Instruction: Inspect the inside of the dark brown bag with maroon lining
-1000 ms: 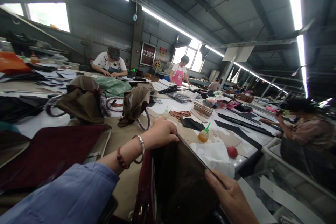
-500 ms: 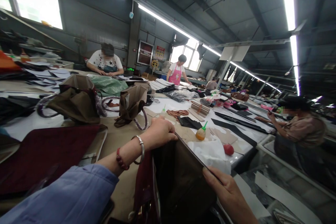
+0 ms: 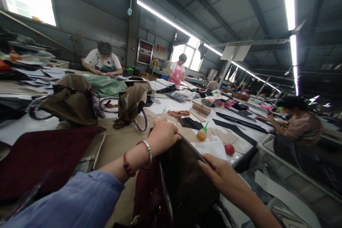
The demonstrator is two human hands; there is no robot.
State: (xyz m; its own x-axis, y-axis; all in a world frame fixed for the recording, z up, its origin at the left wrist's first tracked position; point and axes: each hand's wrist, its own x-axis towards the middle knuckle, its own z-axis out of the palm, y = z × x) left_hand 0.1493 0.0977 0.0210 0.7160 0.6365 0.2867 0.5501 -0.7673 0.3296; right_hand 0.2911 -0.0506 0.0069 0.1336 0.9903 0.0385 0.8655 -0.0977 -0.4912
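A dark red fabric panel (image 3: 40, 156) lies flat at the far left, well apart from the fingers, with bare tan tabletop (image 3: 120, 142) open between it and the left hand (image 3: 162, 135). Beyond that stretch stand two slumped olive-brown handbags (image 3: 72, 101), soft and creased, the nearer one with a looped handle.

The left hand, at the end of a blue sleeve (image 3: 74, 203) with a red bead bracelet (image 3: 128, 164) and a silver bangle (image 3: 148, 155) at the wrist, curls its fingers over the far top edge of a dark handbag (image 3: 184, 185), gripping that rim. The bag stands open just below both hands, its lining dark and matte, its near side maroon with a sheen like leather and a metal fitting low down.

The right hand (image 3: 221, 174) lies on the bag's right rim, fingers (image 3: 207, 162) extended along the thin edge, thumb hidden, so the grip cannot be told for sure.

Just past the fingers lie white paper (image 3: 211, 146), a small orange glue bottle with a green nozzle (image 3: 201, 133) and a red round thing (image 3: 229, 149). The table edge falls away right of the right hand, and a seated person (image 3: 296, 131) works beyond the gap. A red sign on the far wall is too small to read.
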